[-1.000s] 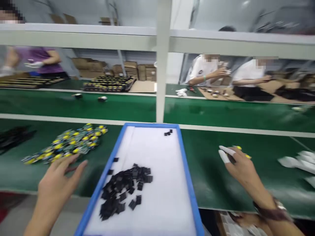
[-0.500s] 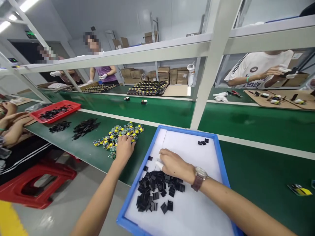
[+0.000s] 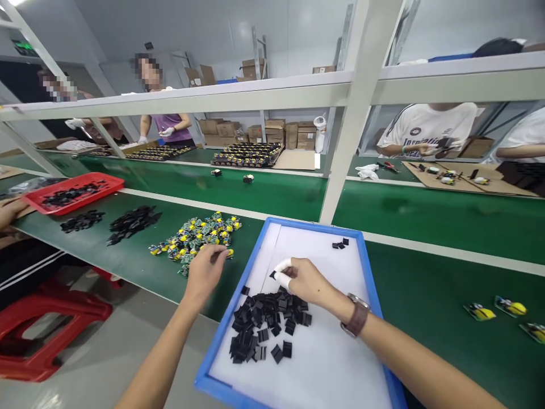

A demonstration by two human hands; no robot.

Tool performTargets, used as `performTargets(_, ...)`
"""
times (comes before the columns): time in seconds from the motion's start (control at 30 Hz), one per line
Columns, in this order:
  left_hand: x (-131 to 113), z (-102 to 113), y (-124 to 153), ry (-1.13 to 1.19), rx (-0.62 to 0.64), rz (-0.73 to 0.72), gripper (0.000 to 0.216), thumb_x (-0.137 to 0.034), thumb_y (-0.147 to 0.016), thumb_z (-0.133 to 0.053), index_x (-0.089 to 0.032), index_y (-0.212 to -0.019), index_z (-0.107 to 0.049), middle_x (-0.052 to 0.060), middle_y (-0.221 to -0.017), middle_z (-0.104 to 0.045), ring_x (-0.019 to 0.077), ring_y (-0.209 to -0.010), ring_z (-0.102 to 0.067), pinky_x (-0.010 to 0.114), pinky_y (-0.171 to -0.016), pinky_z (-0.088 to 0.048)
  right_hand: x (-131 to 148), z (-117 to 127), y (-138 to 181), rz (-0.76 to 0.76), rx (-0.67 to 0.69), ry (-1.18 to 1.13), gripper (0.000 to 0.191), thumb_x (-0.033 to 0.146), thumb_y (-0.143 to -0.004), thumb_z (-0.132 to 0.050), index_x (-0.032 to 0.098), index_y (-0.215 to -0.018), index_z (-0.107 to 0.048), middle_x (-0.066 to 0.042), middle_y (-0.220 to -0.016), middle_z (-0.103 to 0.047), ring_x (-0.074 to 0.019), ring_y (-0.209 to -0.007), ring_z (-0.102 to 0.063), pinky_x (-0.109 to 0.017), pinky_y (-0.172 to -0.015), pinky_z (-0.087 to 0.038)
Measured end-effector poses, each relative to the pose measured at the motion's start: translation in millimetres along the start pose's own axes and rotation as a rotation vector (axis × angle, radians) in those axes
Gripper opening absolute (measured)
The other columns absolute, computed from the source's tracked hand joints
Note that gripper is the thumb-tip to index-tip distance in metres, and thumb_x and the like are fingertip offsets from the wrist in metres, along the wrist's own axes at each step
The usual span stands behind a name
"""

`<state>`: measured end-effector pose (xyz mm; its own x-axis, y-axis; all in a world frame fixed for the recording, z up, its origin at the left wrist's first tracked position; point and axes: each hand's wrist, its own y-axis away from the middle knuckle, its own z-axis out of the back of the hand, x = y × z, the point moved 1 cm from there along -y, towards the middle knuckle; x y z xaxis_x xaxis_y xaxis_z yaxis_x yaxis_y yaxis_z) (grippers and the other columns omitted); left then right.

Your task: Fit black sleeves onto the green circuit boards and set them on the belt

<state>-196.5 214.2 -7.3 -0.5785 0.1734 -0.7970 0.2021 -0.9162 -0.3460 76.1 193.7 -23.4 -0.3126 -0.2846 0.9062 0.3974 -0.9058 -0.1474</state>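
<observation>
My left hand is closed at the right edge of a pile of small circuit boards with yellow parts. Between its thumb and forefinger shows a bit of a circuit board; the hand hides most of it. My right hand, with white covers on two fingertips, pinches a small black piece above a blue-rimmed tray with a white base. Just below this hand, many flat black pieces lie heaped in the tray. Several more black pieces rest near the far rim.
Left of the boards are two black heaps and a red tray of black parts. Several boards lie at the right. A white post rises behind the blue tray. Co-workers sit across the green belt; a red stool stands below left.
My left hand has drawn back slightly from the pile, pinching a circuit board. My right hand has lifted and turned, now showing a black piece at its fingertips. The view has shifted right.
</observation>
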Motion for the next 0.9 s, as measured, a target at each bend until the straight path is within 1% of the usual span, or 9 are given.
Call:
performTargets(0.07,-20.4,-5.7,13.3,0.193,0.041,0.091,0.037,-0.054,-0.079,-0.073,-0.019,-0.09,-0.07,0.006,-0.087,-0.073,0.0238,-0.081,-0.069,0.045,-0.08,-0.061,5.1,15.4,24.7,-0.015,-0.042,-0.054,0.021,0.022,-0.093,-0.06,0.014,-0.102,-0.076,-0.005,-0.081,-0.075,-0.0178,-0.07,-0.069,-0.029,-0.064,-0.056)
performTargets(0.13,-46.4,-16.0,32.9,0.365,0.134,0.162,0.041,-0.054,-0.08,-0.073,-0.017,-0.095,-0.07,0.007,-0.089,-0.073,0.0226,-0.079,-0.071,0.043,-0.074,-0.063,9.9,27.6,48.9,-0.02,-0.087,-0.083,0.023,0.021,-0.092,-0.058,0.016,-0.104,-0.077,-0.004,-0.085,-0.074,-0.0169,-0.071,-0.068,-0.029,-0.065,-0.055)
performTargets(0.27,-99.2,-45.5,90.5,0.577,0.438,0.264,0.041,-0.052,-0.089,-0.064,-0.014,-0.097,-0.074,0.016,-0.094,-0.075,0.025,-0.078,-0.072,0.038,-0.062,-0.061,15.9,39.8,90.4,-0.007,-0.193,-0.085,0.024,0.017,-0.091,-0.058,0.019,-0.107,-0.076,-0.005,-0.093,-0.071,-0.0168,-0.077,-0.066,-0.031,-0.073,-0.054)
performTargets(0.37,-121.7,-68.3,134.9,0.586,0.628,0.26,0.035,-0.05,-0.092,-0.063,-0.018,-0.097,-0.074,0.011,-0.087,-0.072,0.0192,-0.072,-0.066,0.031,-0.06,-0.054,20.0,41.7,116.8,0.078,-0.279,-0.032,0.029,0.012,-0.091,-0.059,0.022,-0.114,-0.073,-0.004,-0.094,-0.069,-0.0174,-0.082,-0.064,-0.032,-0.077,-0.053)
performTargets(0.43,-126.7,-79.7,155.7,0.48,0.613,0.156,0.024,-0.045,-0.091,-0.067,-0.021,-0.095,-0.072,0.005,-0.082,-0.068,0.016,-0.07,-0.061,0.027,-0.062,-0.051,23.0,42.0,132.4,0.154,-0.316,-0.003,0.032,0.01,-0.092,-0.059,0.025,-0.119,-0.069,-0.002,-0.092,-0.067,-0.017,-0.082,-0.063,-0.031,-0.076,-0.052)
performTargets(0.5,-128.0,-87.0,167.5,0.374,0.53,0.049,0.018,-0.04,-0.091,-0.068,-0.023,-0.098,-0.069,0.002,-0.081,-0.065,0.0153,-0.071,-0.06,0.026,-0.064,-0.049,24.9,42.8,145.7,0.205,-0.334,0.002,0.036,0.008,-0.093,-0.059,0.027,-0.123,-0.066,-0.001,-0.093,-0.065,-0.0167,-0.083,-0.062,-0.03,-0.077,-0.051)
performTargets(0.57,-130.3,-90.8,171.8,0.305,0.473,-0.053,0.013,-0.036,-0.094,-0.066,-0.024,-0.099,-0.067,0.001,-0.082,-0.064,0.0152,-0.074,-0.06,0.026,-0.065,-0.047,25.2,44.3,156.0,0.235,-0.34,-0.001,0.039,0.006,-0.093,-0.058,0.028,-0.124,-0.064,-0.001,-0.094,-0.064,-0.0166,-0.084,-0.062,-0.03,-0.077,-0.051)
performTargets(0.67,-139.6,-92.2,171.6,0.269,0.499,-0.178,0.013,-0.029,-0.098,-0.06,-0.022,-0.09,-0.068,0.003,-0.088,-0.066,0.0151,-0.078,-0.061,0.026,-0.067,-0.045,23.4,47.3,165.5,0.252,-0.336,-0.021,0.041,0.004,-0.092,-0.057,0.027,-0.125,-0.064,-0.002,-0.095,-0.064,-0.0173,-0.085,-0.062,-0.03,-0.078,-0.052)
performTargets(0.9,-156.8,-92.5,176.6,0.291,0.556,-0.216,0.018,-0.02,-0.101,-0.054,-0.021,-0.093,-0.071,0.005,-0.097,-0.069,0.0158,-0.089,-0.065,0.025,-0.078,-0.047,18.0,56.3,171.3,0.236,-0.323,-0.138,0.031,0.01,-0.095,-0.06,0.027,-0.121,-0.068,-0.002,-0.094,-0.066,-0.017,-0.085,-0.063,-0.029,-0.079,-0.053)
